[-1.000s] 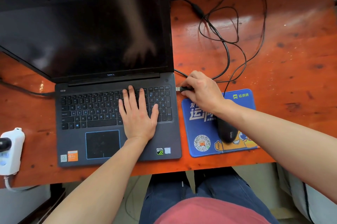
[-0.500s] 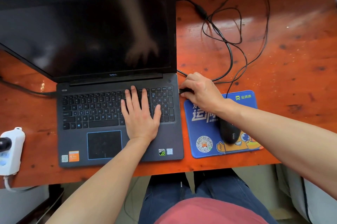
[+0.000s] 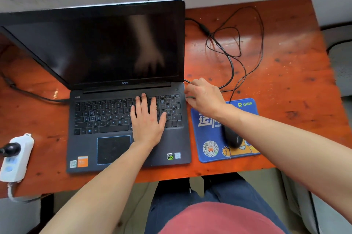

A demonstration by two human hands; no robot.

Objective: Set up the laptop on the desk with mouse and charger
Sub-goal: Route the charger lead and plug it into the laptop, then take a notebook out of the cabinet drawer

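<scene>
Head view: one laptop (image 3: 114, 89), one mouse (image 3: 233, 137), one plug (image 3: 191, 97)

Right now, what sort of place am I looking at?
Probably a home or office workstation: an open laptop on a worn wooden desk, a mouse on a blue pad, a white power strip.

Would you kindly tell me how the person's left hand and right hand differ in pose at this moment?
The left hand lies flat with straight fingers, while the right hand is curled. The left hand rests on the keyboard of the dark grey laptop, whereas the right hand sits beside it, pinching a black cable plug at the laptop's right edge. Both hands are bare and work at the same laptop.
</scene>
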